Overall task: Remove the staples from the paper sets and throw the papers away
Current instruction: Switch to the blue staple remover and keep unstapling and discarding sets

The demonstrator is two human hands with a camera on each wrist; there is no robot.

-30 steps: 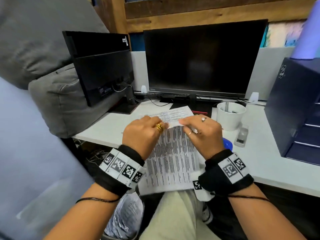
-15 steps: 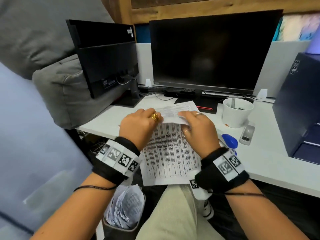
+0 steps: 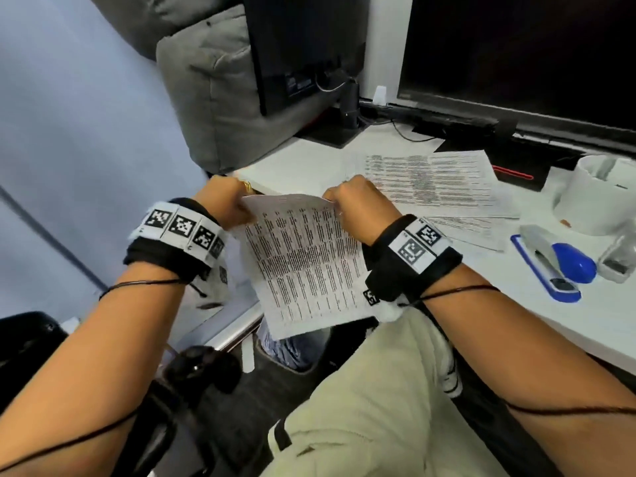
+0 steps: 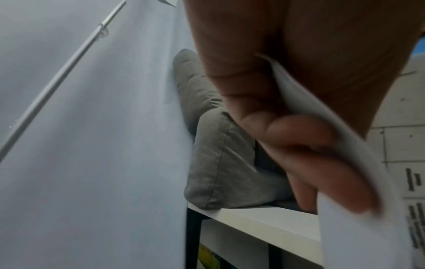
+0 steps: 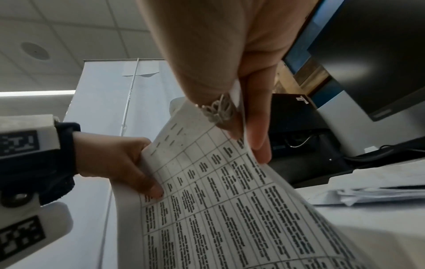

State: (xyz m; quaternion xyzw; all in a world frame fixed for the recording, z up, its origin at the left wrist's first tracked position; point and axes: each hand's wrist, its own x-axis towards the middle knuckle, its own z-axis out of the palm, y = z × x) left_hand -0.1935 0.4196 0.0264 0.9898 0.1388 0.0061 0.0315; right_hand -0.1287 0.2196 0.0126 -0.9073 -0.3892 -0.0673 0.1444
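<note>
White desk surface point(image 3: 309, 160) at an office workstation carries more printed sheets point(image 3: 426, 180), a blue-and-grey stapler point(image 3: 550, 263) and a white cup point(image 3: 592, 197). Off its near edge, a white printed paper set with a black table point(image 3: 303, 259) is held up, its top corners pinched by the left hand point(image 3: 227, 204) and the right hand point(image 3: 358, 208), fingers curled on the sheet. No staple can be made out. Judged from here, the set should be carried over the paper-filled bin point(image 3: 289, 349) below before being released.
</note>
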